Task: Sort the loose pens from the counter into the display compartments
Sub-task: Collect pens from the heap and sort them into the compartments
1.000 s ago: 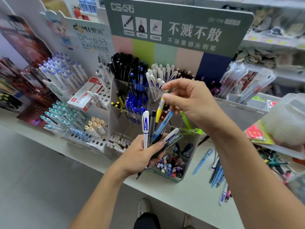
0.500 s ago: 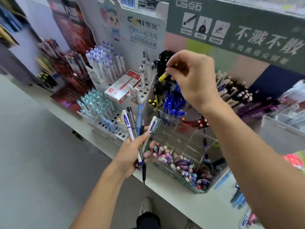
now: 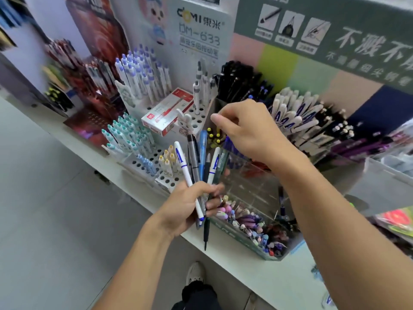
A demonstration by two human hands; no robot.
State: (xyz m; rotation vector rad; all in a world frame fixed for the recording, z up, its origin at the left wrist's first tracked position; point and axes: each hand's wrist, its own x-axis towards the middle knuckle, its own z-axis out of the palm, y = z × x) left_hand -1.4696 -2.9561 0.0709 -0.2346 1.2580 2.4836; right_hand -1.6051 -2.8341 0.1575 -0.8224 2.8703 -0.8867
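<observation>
My left hand grips a fanned bunch of loose pens: white ones with blue marks, a grey one, a blue one and a dark one pointing down. My right hand hovers over the back left of the clear acrylic display, thumb and curled fingers slightly apart, with no pen visible in them. Right below its fingertips, yellow-capped pens stand in a compartment. Black pens and white pens fill the rear compartments.
A white perforated stand with teal and yellow pens sits left of the display, with a red-and-white box on it. Pastel pens fill the front compartment. The white counter runs diagonally; a loose pen lies at its lower right.
The yellow pen pinched in my right hand is no longer visible; that hand has dropped lower over the yellow-capped pens. The view swung left. My left hand keeps its bunch.
</observation>
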